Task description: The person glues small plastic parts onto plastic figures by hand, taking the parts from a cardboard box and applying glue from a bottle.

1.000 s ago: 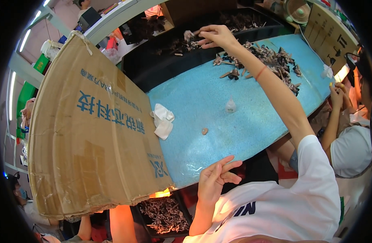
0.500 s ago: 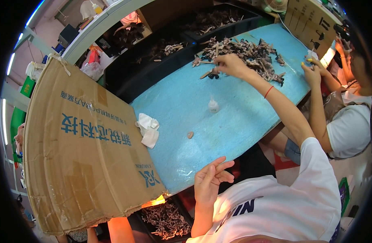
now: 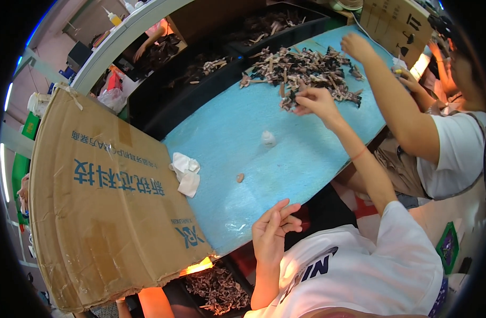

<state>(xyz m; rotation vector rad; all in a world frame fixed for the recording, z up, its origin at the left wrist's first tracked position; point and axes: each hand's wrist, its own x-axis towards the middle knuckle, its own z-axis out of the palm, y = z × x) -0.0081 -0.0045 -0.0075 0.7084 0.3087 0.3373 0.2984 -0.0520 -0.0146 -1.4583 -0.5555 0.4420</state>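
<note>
My right hand (image 3: 313,100) reaches out over the light blue table (image 3: 227,143) to the near edge of a pile of dark and pale scraps (image 3: 306,69). Its fingers are pinched together on a dark scrap from the pile. A red band sits on that wrist. My left hand (image 3: 274,233) is raised in front of my white shirt, just off the table's near edge, with fingers loosely apart and nothing in it.
A big cardboard box (image 3: 105,206) stands at the table's left end. A crumpled white cloth (image 3: 185,172) and two small bits lie on the table. Black trays (image 3: 200,69) of scraps line the far side. A person on the right has a hand (image 3: 357,46) in the pile.
My right hand has drawn back from the far black tray to the near edge of the pile. The person on the right has put a hand into the pile. My left hand stays raised.
</note>
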